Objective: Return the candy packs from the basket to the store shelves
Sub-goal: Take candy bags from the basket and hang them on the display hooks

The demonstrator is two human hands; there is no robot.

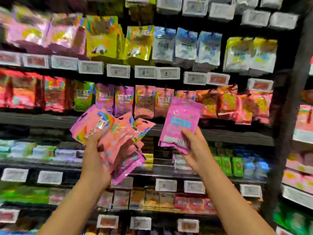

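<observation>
**Both hands hold candy packs in front of the shelves**

The left hand (94, 146) has its grip closed around a fanned bundle of pink candy packs (118, 141), thumb on the front and fingers behind; the packs spread up and to the right, overlapping one another. The right hand (191, 143) pinches a single pink pack (181, 122) by its lower edge, holding it upright with its printed back toward the camera, apart from the bundle. This pack is raised before the row of hanging pink pouches (152, 102) on the middle store shelf (42, 119). Above hang yellow pouches (103, 36) and pale blue pouches (186, 44), with price tags (118, 71) along the rails. The view is blurred, so lettering cannot be read.
</observation>
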